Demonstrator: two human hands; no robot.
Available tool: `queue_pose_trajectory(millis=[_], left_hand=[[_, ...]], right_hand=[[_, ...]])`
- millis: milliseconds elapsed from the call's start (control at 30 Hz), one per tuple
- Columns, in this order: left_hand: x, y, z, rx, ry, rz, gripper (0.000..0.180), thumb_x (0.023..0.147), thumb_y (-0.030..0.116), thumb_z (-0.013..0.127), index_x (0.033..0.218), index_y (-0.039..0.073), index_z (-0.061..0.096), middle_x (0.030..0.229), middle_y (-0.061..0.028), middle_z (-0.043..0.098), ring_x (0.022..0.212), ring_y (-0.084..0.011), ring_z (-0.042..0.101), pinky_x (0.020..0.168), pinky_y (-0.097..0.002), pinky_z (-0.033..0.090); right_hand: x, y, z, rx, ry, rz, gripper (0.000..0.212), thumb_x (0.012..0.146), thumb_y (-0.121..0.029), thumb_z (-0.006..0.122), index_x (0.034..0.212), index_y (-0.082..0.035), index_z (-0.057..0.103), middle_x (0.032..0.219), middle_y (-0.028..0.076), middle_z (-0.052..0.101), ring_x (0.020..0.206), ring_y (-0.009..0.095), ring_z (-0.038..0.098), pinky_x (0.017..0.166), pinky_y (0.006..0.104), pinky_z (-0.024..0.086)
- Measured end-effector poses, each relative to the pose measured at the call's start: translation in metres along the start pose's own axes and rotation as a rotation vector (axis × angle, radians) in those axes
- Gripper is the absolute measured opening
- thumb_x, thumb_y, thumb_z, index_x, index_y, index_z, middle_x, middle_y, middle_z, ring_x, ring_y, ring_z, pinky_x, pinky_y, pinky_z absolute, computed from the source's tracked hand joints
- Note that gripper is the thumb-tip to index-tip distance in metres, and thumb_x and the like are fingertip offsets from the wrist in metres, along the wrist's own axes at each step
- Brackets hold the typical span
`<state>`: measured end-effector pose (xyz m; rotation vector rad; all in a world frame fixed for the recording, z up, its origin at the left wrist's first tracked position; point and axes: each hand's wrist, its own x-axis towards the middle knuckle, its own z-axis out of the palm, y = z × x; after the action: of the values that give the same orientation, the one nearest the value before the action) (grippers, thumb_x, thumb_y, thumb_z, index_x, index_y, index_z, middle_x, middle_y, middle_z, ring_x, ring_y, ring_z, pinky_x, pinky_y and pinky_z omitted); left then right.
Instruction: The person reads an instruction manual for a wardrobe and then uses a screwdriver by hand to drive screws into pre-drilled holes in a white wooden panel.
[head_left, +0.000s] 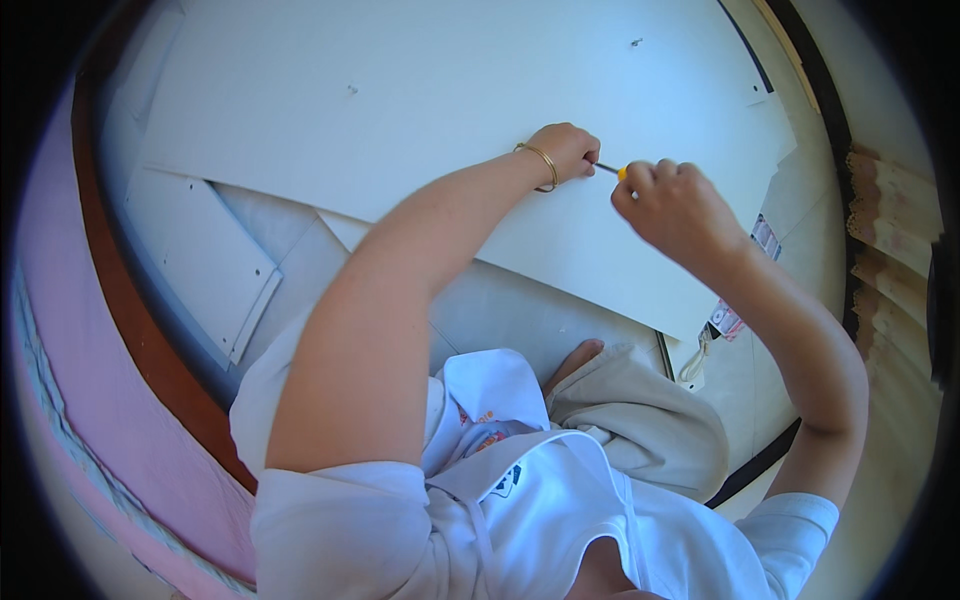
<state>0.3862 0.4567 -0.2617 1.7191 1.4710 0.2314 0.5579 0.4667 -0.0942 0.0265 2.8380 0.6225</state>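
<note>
A large white panel lies flat in front of me, with a small metal fitting standing up from it and another fitting farther to the right. Over the panel my right hand is closed around the yellow handle of a screwdriver, whose shaft points left. Its tip meets the fingers of my left hand, which are pinched together close to the panel. Whatever those fingers hold is hidden. A gold bracelet circles my left wrist.
More white boards with small holes lie on the tiled floor at the left. Beyond them is a bed with a brown frame and pink cover. Packets and a pale cord lie at the panel's right edge. A frilled curtain hangs far right.
</note>
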Motion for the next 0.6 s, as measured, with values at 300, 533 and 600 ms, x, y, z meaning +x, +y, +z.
queue_pose_trajectory(millis=[300, 533, 600], left_hand=[[0.017, -0.015, -0.008, 0.044, -0.141, 0.274, 0.014, 0.08, 0.027, 0.071, 0.081, 0.013, 0.066, 0.082, -0.0023, 0.067, 0.081, -0.0219, 0.063, 0.071, -0.0377, 0.049], [0.012, -0.028, 0.013, 0.132, 0.078, 0.413, 0.017, 0.081, 0.028, 0.07, 0.082, 0.012, 0.062, 0.086, -0.0011, 0.061, 0.081, -0.0208, 0.063, 0.07, -0.0354, 0.052], [0.013, -0.03, 0.015, 0.101, 0.149, 0.491, 0.018, 0.082, 0.027, 0.07, 0.081, 0.012, 0.061, 0.085, -0.0011, 0.061, 0.081, -0.0207, 0.063, 0.069, -0.0348, 0.052]], right_hand=[[0.014, 0.003, -0.009, 0.484, -0.263, 0.468, 0.014, 0.076, -0.016, 0.069, 0.077, -0.007, 0.058, 0.071, 0.005, 0.057, 0.064, 0.02, 0.061, 0.056, 0.0349, 0.05], [0.014, 0.005, -0.017, 1.018, -0.493, 1.014, 0.028, 0.081, -0.021, 0.073, 0.095, -0.003, 0.057, 0.085, 0.014, 0.062, 0.072, 0.03, 0.064, 0.061, 0.0387, 0.051], [0.014, -0.003, -0.02, 0.701, -0.576, 0.598, 0.024, 0.079, -0.02, 0.073, 0.091, -0.006, 0.056, 0.089, 0.007, 0.057, 0.074, 0.023, 0.061, 0.057, 0.0315, 0.051]])
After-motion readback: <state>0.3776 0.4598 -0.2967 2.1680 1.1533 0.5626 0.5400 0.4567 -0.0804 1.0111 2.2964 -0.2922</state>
